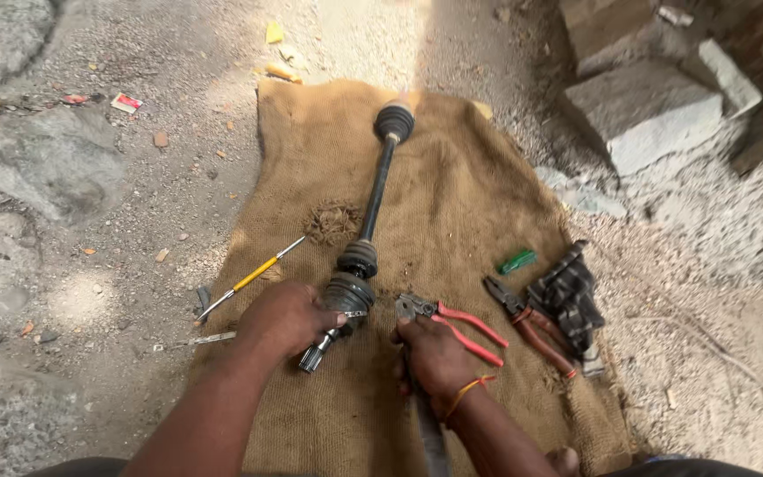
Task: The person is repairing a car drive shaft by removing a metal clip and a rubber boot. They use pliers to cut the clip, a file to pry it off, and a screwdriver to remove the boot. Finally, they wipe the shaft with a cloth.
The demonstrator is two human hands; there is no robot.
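You're clamping your left hand [286, 320] round the axle shaft [373, 212] boot; right hand [434, 353] fisted on red pliers [452, 322] — keep it steady.

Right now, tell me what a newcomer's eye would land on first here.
First the long black drive shaft, lying lengthwise down the middle of the burlap sack spread on gravel. Next, the left hand gripping the shaft's near rubber boot, and the right hand beside it at red-handled pliers. A second pair of pliers lies to the right.
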